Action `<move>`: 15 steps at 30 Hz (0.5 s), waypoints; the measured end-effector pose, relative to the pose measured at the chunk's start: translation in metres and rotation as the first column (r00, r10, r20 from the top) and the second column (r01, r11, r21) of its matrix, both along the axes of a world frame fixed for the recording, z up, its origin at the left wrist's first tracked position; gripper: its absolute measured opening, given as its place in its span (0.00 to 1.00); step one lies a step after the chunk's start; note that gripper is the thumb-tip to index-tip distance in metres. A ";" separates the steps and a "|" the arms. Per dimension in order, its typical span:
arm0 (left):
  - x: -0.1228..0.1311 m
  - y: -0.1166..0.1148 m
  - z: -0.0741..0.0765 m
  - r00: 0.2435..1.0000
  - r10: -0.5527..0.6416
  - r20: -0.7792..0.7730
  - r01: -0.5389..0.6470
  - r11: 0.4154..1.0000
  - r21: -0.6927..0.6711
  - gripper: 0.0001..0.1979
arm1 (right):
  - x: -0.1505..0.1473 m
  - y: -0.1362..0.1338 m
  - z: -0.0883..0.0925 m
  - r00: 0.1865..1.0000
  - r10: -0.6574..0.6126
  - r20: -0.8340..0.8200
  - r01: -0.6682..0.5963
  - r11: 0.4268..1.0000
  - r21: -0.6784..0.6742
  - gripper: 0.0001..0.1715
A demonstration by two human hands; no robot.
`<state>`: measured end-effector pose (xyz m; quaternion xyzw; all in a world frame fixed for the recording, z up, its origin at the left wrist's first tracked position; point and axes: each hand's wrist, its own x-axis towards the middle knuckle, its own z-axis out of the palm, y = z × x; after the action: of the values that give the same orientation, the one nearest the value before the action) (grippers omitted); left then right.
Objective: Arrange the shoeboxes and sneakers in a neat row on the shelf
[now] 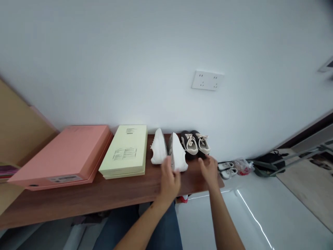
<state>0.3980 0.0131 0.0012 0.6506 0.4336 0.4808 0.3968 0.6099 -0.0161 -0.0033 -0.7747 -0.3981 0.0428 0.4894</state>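
Note:
My left hand [169,180] reaches over a dark wooden bench [78,199] just in front of a pair of white sneakers [168,149]; it is blurred by motion and its fingers curl a little. My right hand [209,169] hovers near the bench's right end, fingers spread, just below a pair of dark sneakers with beige laces [194,143]. Neither hand holds anything that I can see. Both pairs stand against the white wall.
A pink flat box [65,156] and a pale green box [125,151] lie on the bench's left half. Small white shoes [227,169] and bags sit on the glossy floor at right. A wall socket [207,80] is above. My blue-trousered legs are below.

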 end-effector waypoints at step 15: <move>0.147 0.067 0.051 0.945 -0.273 -0.181 0.209 0.927 -0.311 0.15 | 0.079 0.057 0.000 0.771 -0.024 -0.636 0.178 0.967 0.180 0.31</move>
<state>0.5451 0.0802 0.0525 0.6838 0.4566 0.2845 0.4929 0.6891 0.0410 -0.0029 -0.6741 -0.1715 0.2261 0.6819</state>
